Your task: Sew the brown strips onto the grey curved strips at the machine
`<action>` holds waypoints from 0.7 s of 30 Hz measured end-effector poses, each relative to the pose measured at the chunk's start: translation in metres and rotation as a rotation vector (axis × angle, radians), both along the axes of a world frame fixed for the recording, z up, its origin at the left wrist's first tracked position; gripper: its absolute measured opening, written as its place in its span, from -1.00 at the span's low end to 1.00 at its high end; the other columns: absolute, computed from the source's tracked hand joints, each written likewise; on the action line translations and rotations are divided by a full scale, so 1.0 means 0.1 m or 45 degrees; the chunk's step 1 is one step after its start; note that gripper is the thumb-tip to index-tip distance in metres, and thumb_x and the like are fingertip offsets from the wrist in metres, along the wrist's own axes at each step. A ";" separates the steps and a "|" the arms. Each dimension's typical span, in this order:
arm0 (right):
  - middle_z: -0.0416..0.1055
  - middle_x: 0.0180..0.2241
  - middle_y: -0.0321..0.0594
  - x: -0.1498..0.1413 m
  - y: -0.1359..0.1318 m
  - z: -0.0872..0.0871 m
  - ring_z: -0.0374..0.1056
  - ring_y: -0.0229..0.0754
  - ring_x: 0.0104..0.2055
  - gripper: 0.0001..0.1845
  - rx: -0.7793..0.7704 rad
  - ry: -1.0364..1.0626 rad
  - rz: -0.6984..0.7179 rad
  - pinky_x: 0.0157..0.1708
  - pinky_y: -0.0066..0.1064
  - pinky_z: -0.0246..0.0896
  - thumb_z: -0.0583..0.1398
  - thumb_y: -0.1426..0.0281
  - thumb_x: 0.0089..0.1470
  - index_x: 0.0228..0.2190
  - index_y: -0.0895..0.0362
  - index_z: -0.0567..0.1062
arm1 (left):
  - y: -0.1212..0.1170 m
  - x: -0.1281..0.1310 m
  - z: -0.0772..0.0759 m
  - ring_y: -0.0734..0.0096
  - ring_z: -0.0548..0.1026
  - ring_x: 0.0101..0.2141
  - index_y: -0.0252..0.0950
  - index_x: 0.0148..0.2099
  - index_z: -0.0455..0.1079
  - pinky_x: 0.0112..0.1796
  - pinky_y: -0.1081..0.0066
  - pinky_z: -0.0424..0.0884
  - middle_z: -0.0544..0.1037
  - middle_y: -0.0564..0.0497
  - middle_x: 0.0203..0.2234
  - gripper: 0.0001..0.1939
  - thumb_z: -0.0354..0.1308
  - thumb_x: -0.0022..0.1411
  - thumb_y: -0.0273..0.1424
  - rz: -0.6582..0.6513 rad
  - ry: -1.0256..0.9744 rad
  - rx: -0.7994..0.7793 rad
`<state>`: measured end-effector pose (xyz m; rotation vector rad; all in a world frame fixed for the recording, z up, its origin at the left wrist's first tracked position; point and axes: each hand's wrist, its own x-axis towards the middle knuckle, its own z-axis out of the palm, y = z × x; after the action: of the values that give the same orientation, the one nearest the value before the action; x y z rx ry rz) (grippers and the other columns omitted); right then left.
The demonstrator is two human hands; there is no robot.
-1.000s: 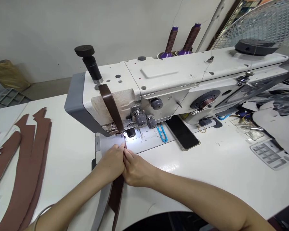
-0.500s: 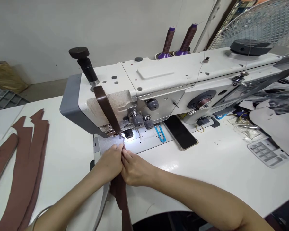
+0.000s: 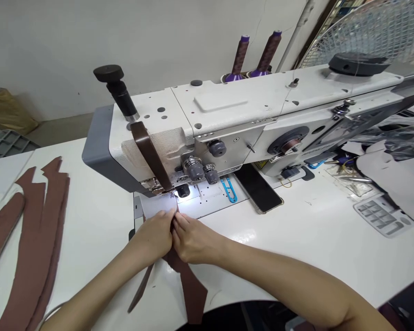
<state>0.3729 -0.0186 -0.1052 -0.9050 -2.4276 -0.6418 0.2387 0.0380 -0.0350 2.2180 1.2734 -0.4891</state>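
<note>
My left hand and my right hand press together on a brown leather piece just in front of the lit needle area of a white industrial sewing machine. Both hands have their fingers closed, pinching the piece's edge at the presser foot. The piece trails back under my wrists to the table's front edge, with a thin strip branching left. A brown strap feeds down from the machine head to the needle.
Cut brown pieces lie at the left of the white table. A blue thread snip and a black phone lie under the machine arm. A grey tray, clutter and a fan stand at right. Purple thread cones stand behind.
The brown piece has turned under my hands, its tail swinging right and spreading flat on the table. My hands stay at the needle; the view has shifted slightly.
</note>
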 end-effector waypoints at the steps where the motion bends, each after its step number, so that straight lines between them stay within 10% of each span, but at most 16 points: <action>1: 0.49 -0.47 0.09 0.00 0.00 0.01 0.40 -0.02 -0.43 -0.77 0.002 -0.002 0.005 -0.20 -0.06 0.25 0.07 0.65 0.08 -0.52 0.30 0.47 | 0.00 -0.02 0.00 0.14 0.42 0.04 -0.38 0.34 0.09 0.03 0.21 0.32 0.39 -0.19 0.10 -0.34 -0.13 0.18 -0.65 -0.005 -0.008 -0.006; 21: 0.53 -0.36 0.22 -0.01 -0.02 -0.06 0.48 0.10 -0.31 -0.81 0.046 0.012 -0.054 -0.15 -0.02 0.26 0.09 0.63 0.06 -0.42 0.38 0.52 | -0.01 0.05 0.02 0.18 0.46 -0.07 -0.37 0.34 0.08 -0.12 0.28 0.33 0.40 -0.16 0.05 -0.38 -0.15 0.23 -0.63 -0.081 0.156 0.110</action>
<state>0.3718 -0.0207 -0.1109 -0.9456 -2.3862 -0.6924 0.2438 0.0372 -0.0333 2.3373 1.3117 -0.6137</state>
